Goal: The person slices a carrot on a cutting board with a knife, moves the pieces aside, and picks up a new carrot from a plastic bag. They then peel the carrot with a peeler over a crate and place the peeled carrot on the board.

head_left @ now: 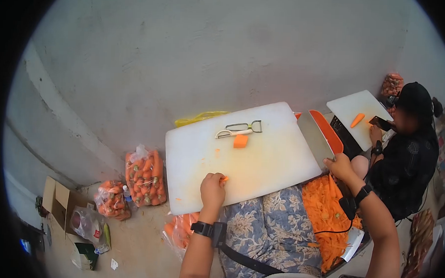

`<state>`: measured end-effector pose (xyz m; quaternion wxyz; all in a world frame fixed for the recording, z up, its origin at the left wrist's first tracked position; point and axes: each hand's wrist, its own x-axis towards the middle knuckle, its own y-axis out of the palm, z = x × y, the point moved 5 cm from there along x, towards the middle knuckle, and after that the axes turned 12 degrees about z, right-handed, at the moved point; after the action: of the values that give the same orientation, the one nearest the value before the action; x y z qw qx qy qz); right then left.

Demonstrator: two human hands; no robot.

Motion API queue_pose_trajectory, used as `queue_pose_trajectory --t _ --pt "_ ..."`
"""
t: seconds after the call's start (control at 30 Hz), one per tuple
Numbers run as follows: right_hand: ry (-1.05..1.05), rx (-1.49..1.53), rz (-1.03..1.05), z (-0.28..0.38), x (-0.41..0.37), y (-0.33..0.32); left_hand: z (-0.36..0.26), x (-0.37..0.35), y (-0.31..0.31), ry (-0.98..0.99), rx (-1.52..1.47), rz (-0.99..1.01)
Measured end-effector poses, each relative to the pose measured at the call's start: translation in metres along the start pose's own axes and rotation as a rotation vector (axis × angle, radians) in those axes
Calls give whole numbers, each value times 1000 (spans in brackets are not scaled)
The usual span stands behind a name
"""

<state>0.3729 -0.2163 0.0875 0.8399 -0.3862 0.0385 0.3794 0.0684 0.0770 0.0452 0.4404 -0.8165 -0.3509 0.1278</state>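
Seemingly between cuts: pinches carrot scrap point(224, 179) in left hand point(213, 191), apparently grasps cleaver point(314, 135) in right hand point(339, 167); probably calls for releasing scrap to steady carrot chunk point(240, 141).

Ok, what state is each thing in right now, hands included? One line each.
Left hand: curled, pinching small orange piece
Right hand: closed, apparently gripping broad knife
Cutting board: orange-tinged
Carrot chunk: cut, lying on cutting board
Two peelers: lying unheld
Carrot peelings: heaped
Carrot bags: filled
Cardboard box: open
Co-worker's carrot: lying on another board
Co-worker's knife: held
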Motion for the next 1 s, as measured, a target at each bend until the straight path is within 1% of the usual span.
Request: queue_pose_trajectory --t 0.03,0.07,0.13,0.17,0.2,0.23,0.27,0.33,0.4,0.47,0.53,0.67,0.73,0.87,0.93,1.0 --pt "-46 -37 8 2 -4 8 -5 -2 3 41 -54 54" --pt "-39 -46 43 7 -9 18 -9 -6 4 6 -53 64" --pt "-152 -176 83 22 -19 37 -30 -14 8 218 -102 103" --pt "-415 -320 -10 22 -17 49 -28 -17 12 186 -102 114" --pt "-410 -320 20 33 -24 57 -27 -20 13 198 -127 76" --pt "-428 -382 50 49 -35 67 -25 -24 13 216 -151 37" --pt "-451 -445 74 69 -45 75 -22 -27 15 202 -151 42" --pt "-482 -486 116 87 -50 92 -21 -34 9 260 -143 -127" --pt "-550 -576 139 100 -50 110 -22 -39 7 238 -130 -166" --pt "-571 -613 174 110 -49 124 -25 -43 6 213 -116 -205" --pt "-609 -636 214 118 -50 136 -34 -45 8 312 -106 -198" --pt "-594 -658 278 129 -56 148 -30 -44 14 303 -67 -192" --pt "-603 -670 282 130 -57 151 -31 -44 13 290 14 -168" --pt "-618 -675 285 128 -52 151 -37 -40 10 269 12 -174" --pt "-569 -665 273 129 -50 149 -41 -39 6 318 29 -274" --pt "-556 -667 284 131 -50 149 -36 -40 10 310 -13 -236"
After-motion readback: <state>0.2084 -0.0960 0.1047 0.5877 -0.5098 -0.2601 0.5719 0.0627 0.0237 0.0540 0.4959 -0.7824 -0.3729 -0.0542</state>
